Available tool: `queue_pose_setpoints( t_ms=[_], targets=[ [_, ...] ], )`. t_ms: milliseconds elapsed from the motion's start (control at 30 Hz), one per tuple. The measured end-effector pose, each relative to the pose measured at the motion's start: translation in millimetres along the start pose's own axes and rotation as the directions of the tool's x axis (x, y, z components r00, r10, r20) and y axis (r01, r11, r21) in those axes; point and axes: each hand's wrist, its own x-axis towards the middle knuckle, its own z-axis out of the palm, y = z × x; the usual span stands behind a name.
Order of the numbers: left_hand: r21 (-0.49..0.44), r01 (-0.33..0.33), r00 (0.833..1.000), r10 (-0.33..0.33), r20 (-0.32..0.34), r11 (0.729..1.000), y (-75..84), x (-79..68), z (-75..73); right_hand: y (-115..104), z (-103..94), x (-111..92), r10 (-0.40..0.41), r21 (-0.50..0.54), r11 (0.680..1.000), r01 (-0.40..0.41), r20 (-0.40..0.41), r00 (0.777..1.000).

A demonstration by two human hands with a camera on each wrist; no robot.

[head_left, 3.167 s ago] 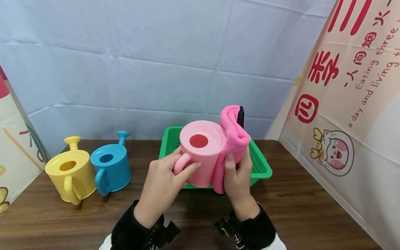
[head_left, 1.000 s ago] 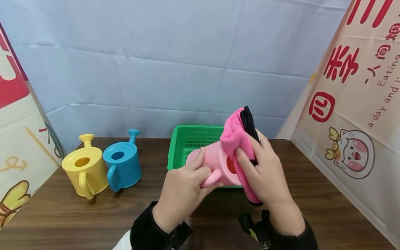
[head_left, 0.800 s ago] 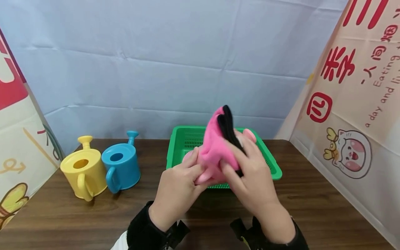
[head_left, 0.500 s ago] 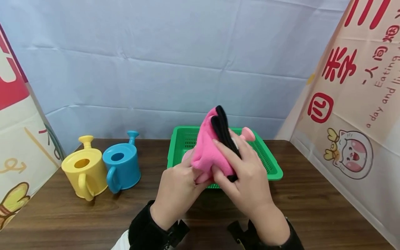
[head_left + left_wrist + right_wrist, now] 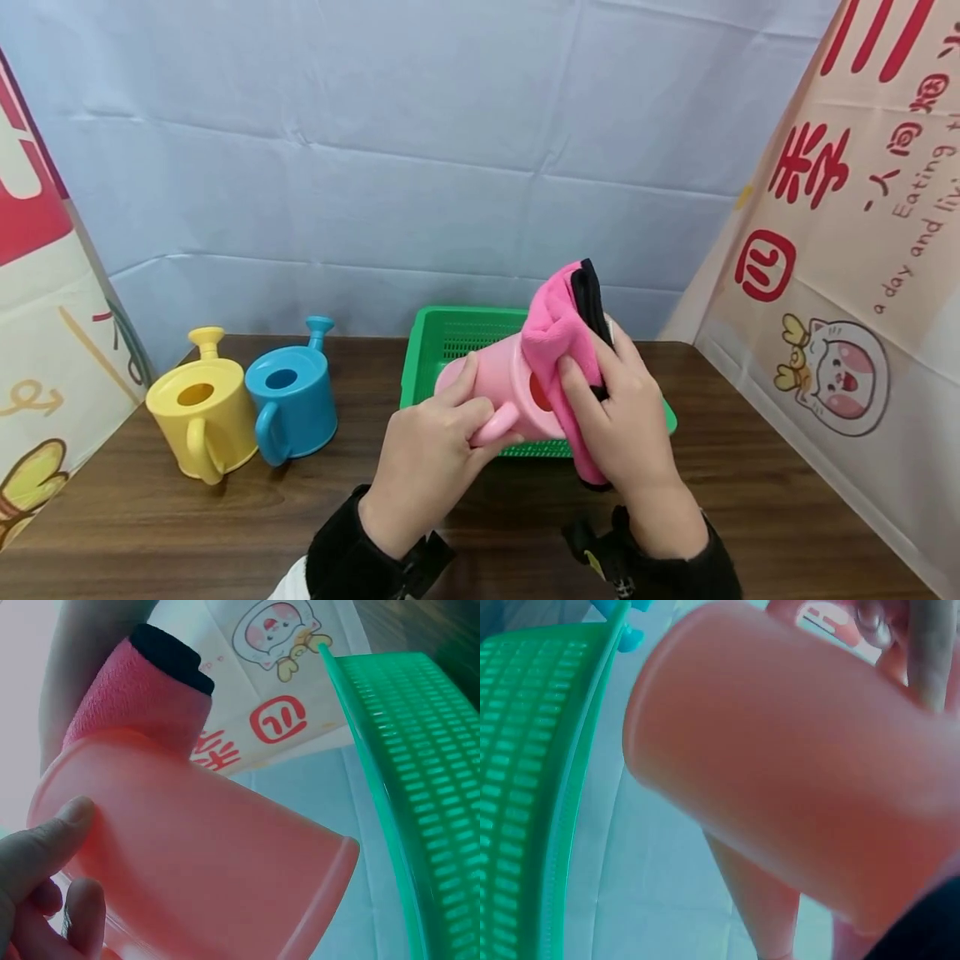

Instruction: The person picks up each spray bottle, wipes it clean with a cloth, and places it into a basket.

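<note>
A pink watering can point(image 5: 495, 371) is held up in front of the green basket, tipped on its side with its top turned to the right. My left hand point(image 5: 431, 458) grips it by the handle point(image 5: 495, 423), the thumb lying along the body. In my right hand point(image 5: 622, 412) is a bunched pink cloth point(image 5: 558, 333) with a black edge, pressed against the can's top beside the round hole. The left wrist view shows the can's body point(image 5: 202, 847) and the cloth point(image 5: 150, 697) at its top end. The spout point(image 5: 761, 900) shows in the right wrist view.
A green basket point(image 5: 417, 358) stands on the wooden table point(image 5: 300, 533) behind the hands. To the left stand a yellow watering can point(image 5: 202, 417) and a blue watering can point(image 5: 300, 400), close together. A pale cloth backdrop point(image 5: 337, 208) hangs behind, with printed sheets at both sides.
The pink watering can has gone from upright to tipped on its side. The right hand and cloth moved left across the can, then back right, uncovering the hole. The left hand stays at the handle.
</note>
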Motion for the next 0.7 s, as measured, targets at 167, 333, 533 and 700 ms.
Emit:
queue_pose_setpoints(
  t_ms=[167, 333, 533, 700],
  targets=[
    [-0.013, 0.004, 1.000, -0.005, -0.020, 1.000, -1.4, -1.2, 0.5, -17, 5.0, -2, -0.240, 0.021, 0.970, 0.243, -0.102, 0.965],
    [-0.032, -0.002, 0.999, 0.001, -0.039, 0.999, -0.3, -2.4, 2.0, -28, 4.7, -4, -0.335, 0.023, 0.939, 0.342, -0.154, 0.930],
    [0.018, -0.013, 0.999, 0.014, -0.049, 1.000, 2.2, -2.7, 3.2, -17, -1.9, -4, -0.193, 0.000, 0.981, 0.194, -0.082, 0.978],
    [0.055, 0.019, 0.999, -0.016, -0.046, 0.998, 2.8, -3.4, 1.2, -6, -5.6, -3, 0.034, -0.083, 0.996, -0.034, 0.001, 0.999]
  ],
)
